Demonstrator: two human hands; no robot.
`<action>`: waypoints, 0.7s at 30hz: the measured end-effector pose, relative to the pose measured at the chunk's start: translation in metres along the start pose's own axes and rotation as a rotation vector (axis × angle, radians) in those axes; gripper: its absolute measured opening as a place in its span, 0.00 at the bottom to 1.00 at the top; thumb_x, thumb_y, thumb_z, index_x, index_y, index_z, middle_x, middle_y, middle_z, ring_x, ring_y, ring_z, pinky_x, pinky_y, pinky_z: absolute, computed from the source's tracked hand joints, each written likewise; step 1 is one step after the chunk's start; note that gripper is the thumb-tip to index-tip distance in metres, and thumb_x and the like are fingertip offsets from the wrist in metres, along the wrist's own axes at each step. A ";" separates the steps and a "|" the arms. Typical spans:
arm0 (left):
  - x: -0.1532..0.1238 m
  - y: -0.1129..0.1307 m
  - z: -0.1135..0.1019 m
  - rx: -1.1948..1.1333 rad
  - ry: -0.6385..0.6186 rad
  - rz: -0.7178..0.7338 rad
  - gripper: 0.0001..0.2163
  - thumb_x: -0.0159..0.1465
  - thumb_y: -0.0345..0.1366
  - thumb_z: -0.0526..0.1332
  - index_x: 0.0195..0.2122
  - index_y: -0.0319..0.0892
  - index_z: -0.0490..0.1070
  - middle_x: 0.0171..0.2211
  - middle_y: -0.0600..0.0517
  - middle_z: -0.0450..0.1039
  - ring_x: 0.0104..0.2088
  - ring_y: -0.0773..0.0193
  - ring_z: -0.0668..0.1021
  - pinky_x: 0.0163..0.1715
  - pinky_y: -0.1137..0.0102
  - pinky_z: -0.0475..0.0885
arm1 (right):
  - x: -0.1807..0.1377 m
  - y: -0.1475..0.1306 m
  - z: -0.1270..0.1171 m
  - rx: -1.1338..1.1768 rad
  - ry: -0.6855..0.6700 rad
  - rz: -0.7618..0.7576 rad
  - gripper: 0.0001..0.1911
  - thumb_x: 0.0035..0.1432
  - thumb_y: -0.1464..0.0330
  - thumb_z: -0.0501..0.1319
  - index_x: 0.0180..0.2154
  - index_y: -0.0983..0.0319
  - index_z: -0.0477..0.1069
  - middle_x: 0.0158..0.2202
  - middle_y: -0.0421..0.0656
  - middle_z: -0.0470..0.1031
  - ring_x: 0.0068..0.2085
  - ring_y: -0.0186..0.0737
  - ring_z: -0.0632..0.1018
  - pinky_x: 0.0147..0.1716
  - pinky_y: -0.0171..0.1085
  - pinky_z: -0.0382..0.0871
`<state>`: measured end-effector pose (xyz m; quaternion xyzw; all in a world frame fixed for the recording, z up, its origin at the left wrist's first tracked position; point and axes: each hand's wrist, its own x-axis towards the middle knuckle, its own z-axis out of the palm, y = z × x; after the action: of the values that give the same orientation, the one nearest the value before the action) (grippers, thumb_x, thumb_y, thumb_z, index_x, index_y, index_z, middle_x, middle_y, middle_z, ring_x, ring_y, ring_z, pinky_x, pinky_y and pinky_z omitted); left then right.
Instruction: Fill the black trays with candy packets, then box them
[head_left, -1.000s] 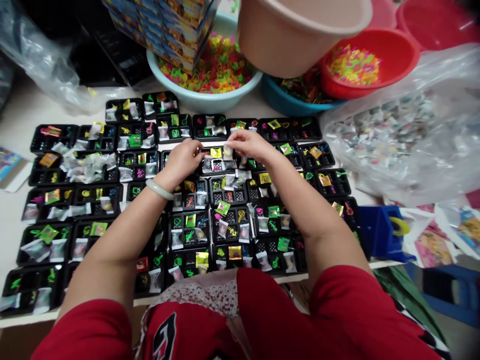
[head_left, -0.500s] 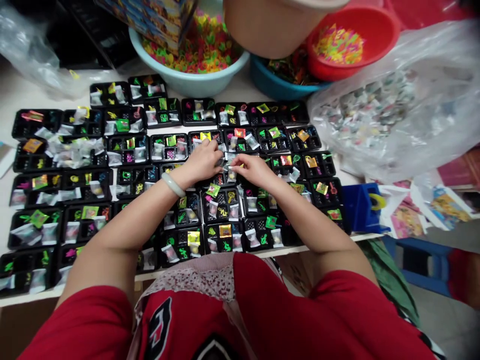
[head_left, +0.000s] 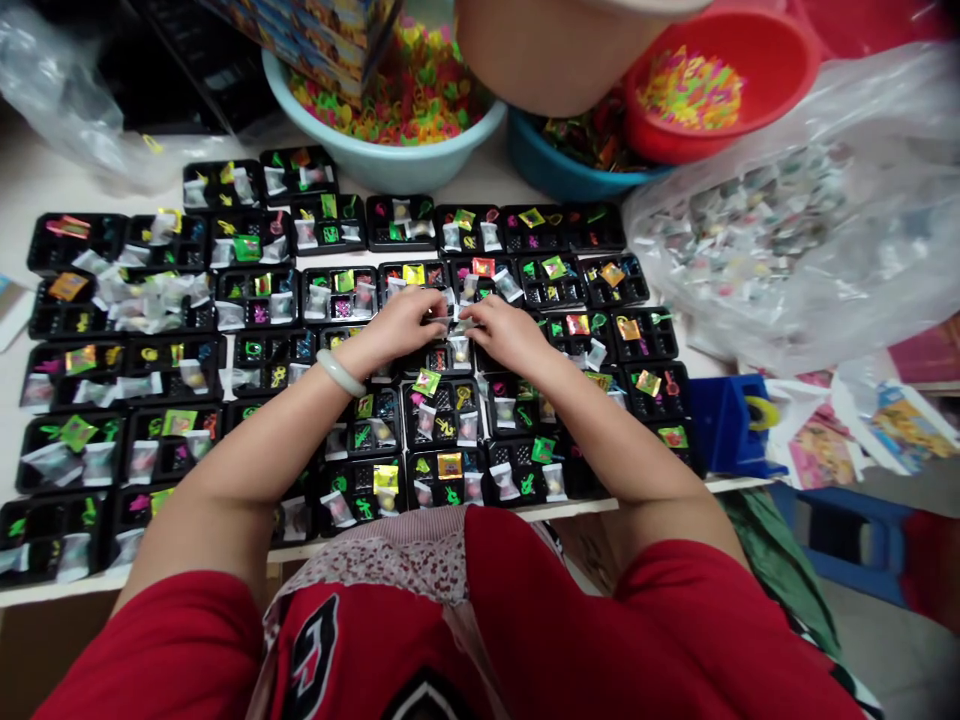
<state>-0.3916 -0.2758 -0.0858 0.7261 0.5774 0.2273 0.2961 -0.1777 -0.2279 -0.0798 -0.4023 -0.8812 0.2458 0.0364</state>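
My left hand (head_left: 409, 322), with a pale bangle on the wrist, is closed in a pinch over the middle of the rows of black trays. Facing it, my right hand (head_left: 506, 332) is also pinched, fingertips a short way apart from the left ones. Between them shows a small clear-wrapped packet (head_left: 453, 320), partly hidden by the fingers; both hands seem to grip it. Just below lies another wrapped sweet (head_left: 459, 350) in a tray. The black trays (head_left: 442, 385) hold wrapped sweets, bright plastic trinkets and shiny foil sachets.
Behind the trays stand a light blue basin (head_left: 405, 165) of colourful plastic pieces, a darker blue basin (head_left: 570, 180) and a red bowl (head_left: 787, 70). A clear bag (head_left: 885, 220) of packets lies right, near a blue tape dispenser (head_left: 724, 425). Loose packets (head_left: 154, 300) heap on left trays.
My left hand has lowered slightly and its fingers have drawn in around the packet. The right hand has shifted a little to the right. The view has moved slightly.
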 end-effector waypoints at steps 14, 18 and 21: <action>-0.047 -0.006 -0.014 0.058 0.027 -0.177 0.05 0.63 0.31 0.65 0.41 0.40 0.74 0.39 0.49 0.76 0.40 0.57 0.76 0.44 0.62 0.72 | 0.012 -0.001 -0.004 -0.210 -0.115 -0.115 0.14 0.68 0.68 0.56 0.49 0.59 0.78 0.54 0.51 0.73 0.41 0.46 0.76 0.38 0.43 0.66; -0.053 0.006 -0.013 0.259 -0.043 0.084 0.08 0.66 0.34 0.64 0.45 0.41 0.77 0.44 0.45 0.75 0.48 0.52 0.75 0.50 0.58 0.70 | 0.011 0.003 -0.006 -0.137 -0.086 -0.132 0.10 0.66 0.70 0.60 0.47 0.59 0.76 0.52 0.50 0.74 0.44 0.48 0.76 0.40 0.43 0.68; -0.056 0.017 -0.006 0.356 -0.217 0.209 0.08 0.66 0.35 0.64 0.44 0.41 0.79 0.42 0.44 0.74 0.47 0.51 0.74 0.49 0.58 0.68 | 0.008 0.007 -0.006 -0.021 -0.028 -0.111 0.08 0.65 0.68 0.62 0.46 0.59 0.75 0.48 0.48 0.76 0.43 0.47 0.76 0.42 0.42 0.68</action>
<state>-0.3969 -0.3324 -0.0689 0.8428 0.4950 0.0721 0.1985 -0.1763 -0.2157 -0.0791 -0.3499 -0.9050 0.2398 0.0336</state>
